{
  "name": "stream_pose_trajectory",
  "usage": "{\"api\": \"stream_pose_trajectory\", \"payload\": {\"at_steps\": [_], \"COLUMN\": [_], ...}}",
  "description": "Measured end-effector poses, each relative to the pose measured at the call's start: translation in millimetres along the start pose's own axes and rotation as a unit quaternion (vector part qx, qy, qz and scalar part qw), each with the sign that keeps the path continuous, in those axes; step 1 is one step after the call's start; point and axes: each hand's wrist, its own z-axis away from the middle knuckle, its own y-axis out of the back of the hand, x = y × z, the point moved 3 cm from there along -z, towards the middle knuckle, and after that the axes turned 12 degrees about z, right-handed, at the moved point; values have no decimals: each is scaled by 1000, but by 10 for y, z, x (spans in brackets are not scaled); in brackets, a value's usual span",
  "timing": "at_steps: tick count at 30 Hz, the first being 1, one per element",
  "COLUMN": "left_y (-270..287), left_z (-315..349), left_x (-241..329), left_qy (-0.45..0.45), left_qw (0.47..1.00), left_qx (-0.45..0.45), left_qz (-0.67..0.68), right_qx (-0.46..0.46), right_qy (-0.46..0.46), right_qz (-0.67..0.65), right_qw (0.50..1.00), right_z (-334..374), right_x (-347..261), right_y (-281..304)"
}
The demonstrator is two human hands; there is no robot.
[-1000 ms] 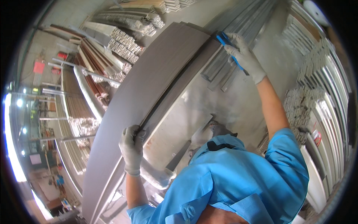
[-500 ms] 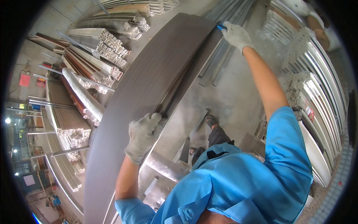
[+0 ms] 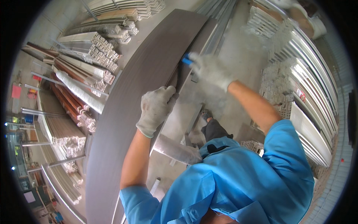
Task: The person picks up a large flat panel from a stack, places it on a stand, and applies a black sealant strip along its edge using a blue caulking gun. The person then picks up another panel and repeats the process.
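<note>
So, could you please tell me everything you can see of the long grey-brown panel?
The long flat grey-brown panel has a smooth-looking face with faint lengthwise streaks; its material is unclear. It runs from the top centre to the lower left, bowed in this fisheye view. The left hand in a pale grey glove lies over its right edge.

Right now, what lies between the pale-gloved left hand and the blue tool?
Between left hand and tool, the head view shows an edge of the long grey-brown panel.

This looks like a workshop, with long brown planks (image 3: 61, 125) on a metal rack (image 3: 67, 161), stacks of white strips (image 3: 311, 80) and a grey floor (image 3: 240, 56).
</note>
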Motion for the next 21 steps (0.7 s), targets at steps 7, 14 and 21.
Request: {"api": "stream_pose_trajectory", "payload": {"at_steps": [7, 14, 21], "left_y": [41, 55, 43], "left_z": [8, 24, 30], "left_x": [23, 31, 28], "left_qy": [-9, 26, 40], "left_qw": [1000, 1000, 999], "left_qx": [12, 7, 6], "left_qz": [-12, 16, 18], "right_qx": [-29, 51, -11], "right_qy": [-62, -254, -225], "right_qz": [-113, 32, 91], "right_qw": [991, 965, 970], "right_z": [-22, -1130, -1257], "right_x": [409, 1891, 1653], "right_y": [127, 26, -31]}}
